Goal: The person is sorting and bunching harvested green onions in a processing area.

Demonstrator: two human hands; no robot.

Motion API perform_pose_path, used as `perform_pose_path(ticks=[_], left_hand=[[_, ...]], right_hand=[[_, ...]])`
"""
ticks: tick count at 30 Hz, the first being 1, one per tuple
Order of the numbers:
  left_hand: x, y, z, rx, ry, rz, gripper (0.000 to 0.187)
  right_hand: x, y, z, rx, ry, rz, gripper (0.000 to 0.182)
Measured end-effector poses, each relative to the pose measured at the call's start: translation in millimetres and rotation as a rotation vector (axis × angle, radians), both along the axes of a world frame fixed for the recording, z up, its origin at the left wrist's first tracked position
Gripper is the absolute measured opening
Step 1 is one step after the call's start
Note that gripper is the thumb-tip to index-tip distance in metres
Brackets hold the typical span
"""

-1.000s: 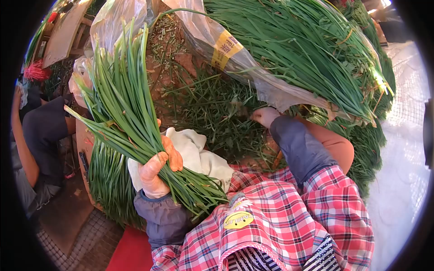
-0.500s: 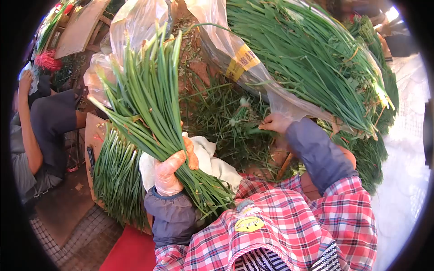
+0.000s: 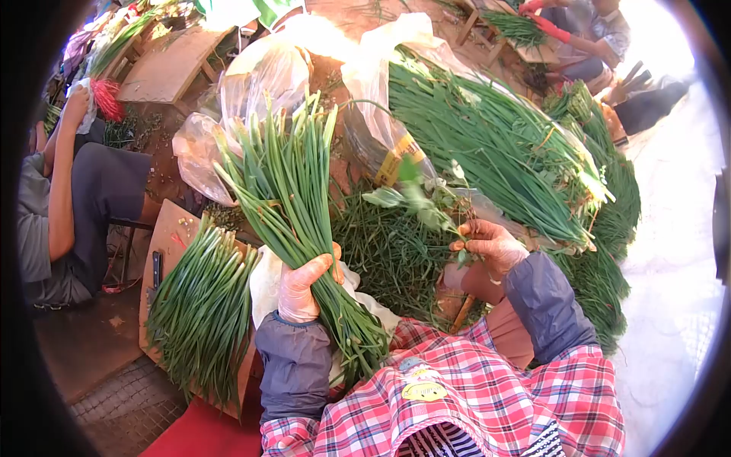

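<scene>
My left hand (image 3: 299,292), in a thin clear glove, is wrapped round a thick bunch of garlic chives (image 3: 285,202). The pale stem ends point up and away; the green leaf tips hang down over my lap. A leafy weed sprig (image 3: 422,207) is pinched between the thumb and fingers of my right hand (image 3: 496,247). Part of the sprig is smeared by motion. Below it lies a heap of loose green trimmings (image 3: 396,242). Left of my left hand, more chives (image 3: 205,305) rest in a neat row on a wooden board (image 3: 156,247).
A black-handled knife (image 3: 157,268) lies on the board. At the right is a big heap of chives (image 3: 487,141), partly in clear plastic wrapping (image 3: 373,72). A seated person (image 3: 68,221) is at the left; another person's red-gloved hands (image 3: 544,19) work at the back right.
My right hand has come up from the trimmings and now holds the leafy sprig. My left hand keeps its hold on the chives. The view has tilted up, showing more of the background.
</scene>
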State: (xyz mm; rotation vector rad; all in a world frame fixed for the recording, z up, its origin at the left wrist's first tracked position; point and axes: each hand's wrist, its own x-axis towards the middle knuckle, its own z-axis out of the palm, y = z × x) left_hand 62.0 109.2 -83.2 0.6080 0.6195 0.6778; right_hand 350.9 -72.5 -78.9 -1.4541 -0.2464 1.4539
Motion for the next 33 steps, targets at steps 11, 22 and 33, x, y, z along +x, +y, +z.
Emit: perform_pose_path(ticks=[11,22,33], left_hand=[[0,-2,-4,-0.044,0.03,0.014,0.034],[15,-11,17,0.065,0.096,0.132,0.032],[27,-6,3,0.019,0.164,0.129,0.03]], right_hand=[[-31,22,44,-0.266,-0.646,0.831,0.032],[47,49,120,0.11,-0.817,0.302,0.028],[264,87,202,-0.13,-1.801,-0.099,0.03]])
